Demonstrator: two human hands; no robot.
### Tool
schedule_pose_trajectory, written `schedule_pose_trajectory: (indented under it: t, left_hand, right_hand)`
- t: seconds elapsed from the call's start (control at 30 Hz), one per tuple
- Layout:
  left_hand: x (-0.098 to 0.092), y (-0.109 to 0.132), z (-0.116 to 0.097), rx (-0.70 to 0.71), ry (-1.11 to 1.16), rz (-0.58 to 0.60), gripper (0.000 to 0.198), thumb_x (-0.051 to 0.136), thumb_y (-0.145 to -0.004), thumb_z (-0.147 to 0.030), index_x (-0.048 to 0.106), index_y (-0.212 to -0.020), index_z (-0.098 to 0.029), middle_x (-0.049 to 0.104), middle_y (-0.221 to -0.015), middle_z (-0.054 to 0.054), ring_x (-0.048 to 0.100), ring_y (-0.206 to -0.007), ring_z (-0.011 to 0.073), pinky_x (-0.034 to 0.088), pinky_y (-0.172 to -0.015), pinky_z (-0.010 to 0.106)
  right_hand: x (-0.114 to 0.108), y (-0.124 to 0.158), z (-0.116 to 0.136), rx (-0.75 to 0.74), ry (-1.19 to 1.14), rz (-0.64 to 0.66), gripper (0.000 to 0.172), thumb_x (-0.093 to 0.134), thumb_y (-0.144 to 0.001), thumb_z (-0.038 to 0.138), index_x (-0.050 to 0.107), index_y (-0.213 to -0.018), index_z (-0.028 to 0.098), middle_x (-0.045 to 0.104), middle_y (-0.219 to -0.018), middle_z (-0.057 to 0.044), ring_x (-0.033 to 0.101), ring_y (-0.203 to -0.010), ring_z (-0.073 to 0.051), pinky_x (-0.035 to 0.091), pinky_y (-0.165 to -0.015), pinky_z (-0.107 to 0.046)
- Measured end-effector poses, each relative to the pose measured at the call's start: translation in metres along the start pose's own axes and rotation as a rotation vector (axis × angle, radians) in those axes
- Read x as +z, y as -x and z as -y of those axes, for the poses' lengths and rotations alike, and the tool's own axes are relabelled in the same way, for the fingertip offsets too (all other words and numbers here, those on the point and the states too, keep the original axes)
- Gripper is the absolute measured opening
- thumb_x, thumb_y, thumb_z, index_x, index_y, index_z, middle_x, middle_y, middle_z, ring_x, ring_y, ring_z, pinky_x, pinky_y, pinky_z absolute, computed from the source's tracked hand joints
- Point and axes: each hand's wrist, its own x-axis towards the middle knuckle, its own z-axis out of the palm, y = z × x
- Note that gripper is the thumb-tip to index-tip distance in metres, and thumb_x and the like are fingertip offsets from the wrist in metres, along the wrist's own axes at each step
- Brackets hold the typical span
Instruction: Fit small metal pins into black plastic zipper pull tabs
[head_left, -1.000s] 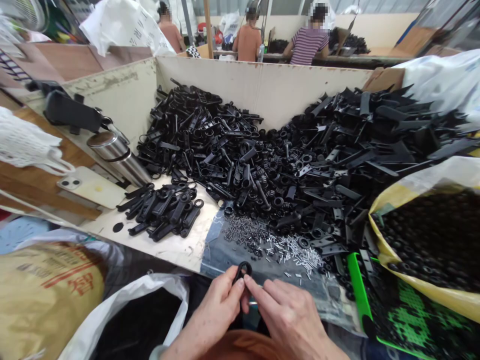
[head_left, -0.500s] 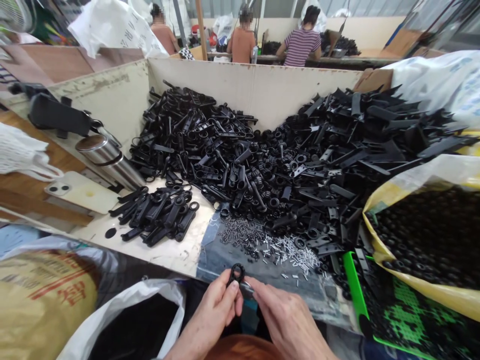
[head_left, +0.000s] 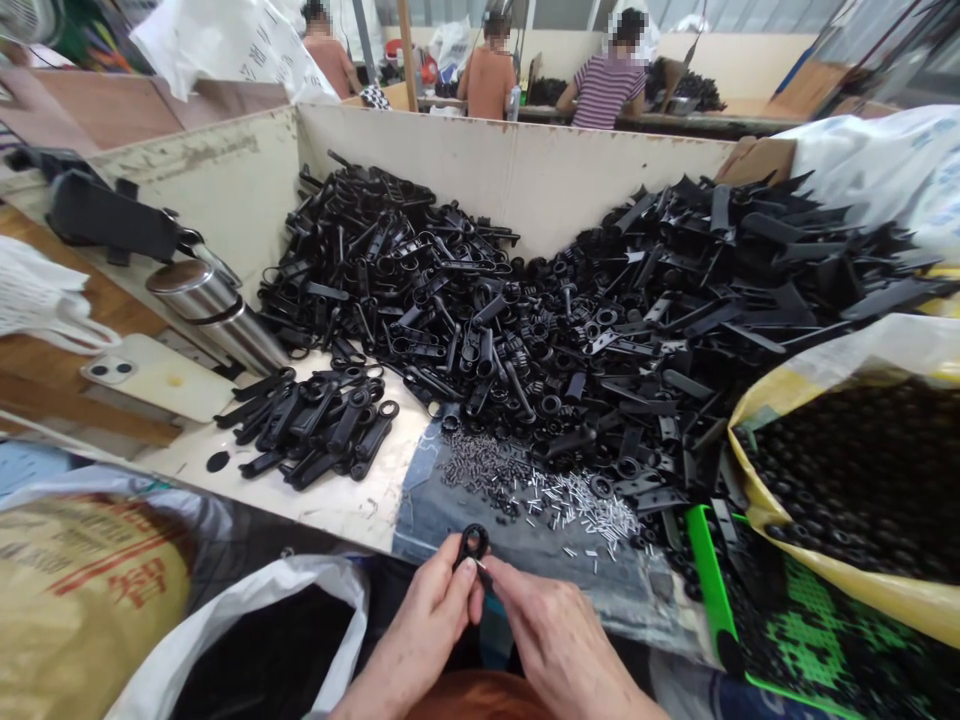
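My left hand (head_left: 437,598) is closed around a black plastic piece with a ring-shaped end (head_left: 473,541); the ring sticks up above my thumb and most of the rest is hidden by my fingers. My right hand (head_left: 546,612) is pinched against the right side of that piece. A tiny bright bit, like a small metal pin (head_left: 481,566), shows at its fingertips. Beyond my hands, on a dark cloth mat (head_left: 442,515), lie loose silvery pins (head_left: 592,508) and a spread of tiny dark metal parts (head_left: 480,462).
Black ring-ended pieces (head_left: 322,420) lie at left, near a phone (head_left: 161,378) and a steel flask (head_left: 225,315). Big heaps of black parts (head_left: 420,270) fill the walled bench. At right are a yellow sack (head_left: 742,410) and green tray (head_left: 701,570). Several people sit beyond.
My right fingertips have closed in on the black piece, with the fingers more bent and pinched than before. My left hand keeps its hold in nearly the same place.
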Motion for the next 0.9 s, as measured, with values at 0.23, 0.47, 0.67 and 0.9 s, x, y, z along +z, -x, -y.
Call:
schedule_pose_trajectory:
  t: [0.23, 0.47, 0.67, 0.9]
  left_hand:
    - [-0.001, -0.001, 0.002, -0.025, 0.064, -0.001, 0.045, 0.047, -0.095, -0.063, 0.058, -0.090, -0.020, 0.052, -0.065, -0.005, 0.036, -0.050, 0.0089, 0.028, -0.046, 0.021]
    - [0.001, -0.002, 0.001, -0.016, 0.082, -0.017, 0.043, 0.050, -0.093, -0.062, 0.058, -0.086, -0.020, 0.053, -0.062, -0.005, 0.036, -0.049, 0.0092, 0.028, -0.045, 0.021]
    - [0.005, -0.003, 0.008, -0.042, 0.114, -0.102, 0.040, 0.052, -0.093, -0.060, 0.060, -0.091, -0.020, 0.052, -0.063, -0.004, 0.041, -0.054, 0.0113, 0.031, -0.049, 0.022]
    - [0.007, -0.005, 0.008, -0.059, 0.136, -0.113, 0.041, 0.052, -0.092, -0.062, 0.059, -0.095, -0.021, 0.052, -0.063, -0.004, 0.046, -0.059, 0.0128, 0.032, -0.052, 0.022]
  right_hand:
    - [0.001, 0.001, 0.000, -0.012, -0.100, -0.036, 0.035, 0.035, -0.099, 0.013, 0.064, -0.117, 0.020, 0.078, -0.093, -0.007, 0.075, -0.076, -0.020, 0.050, -0.069, -0.024]
    - [0.006, 0.000, -0.003, 0.021, 0.031, 0.012, 0.043, 0.037, -0.096, 0.009, 0.063, -0.129, 0.018, 0.079, -0.094, -0.010, 0.076, -0.077, -0.021, 0.053, -0.068, -0.025]
    - [0.014, -0.001, -0.003, 0.073, 0.314, 0.039, 0.054, 0.045, -0.087, 0.003, 0.060, -0.136, 0.018, 0.080, -0.088, -0.009, 0.078, -0.070, -0.024, 0.049, -0.057, -0.025]
    - [0.014, 0.001, -0.004, 0.040, 0.384, -0.033, 0.055, 0.046, -0.085, 0.001, 0.061, -0.135, 0.016, 0.079, -0.090, -0.009, 0.078, -0.071, -0.023, 0.052, -0.059, -0.026]
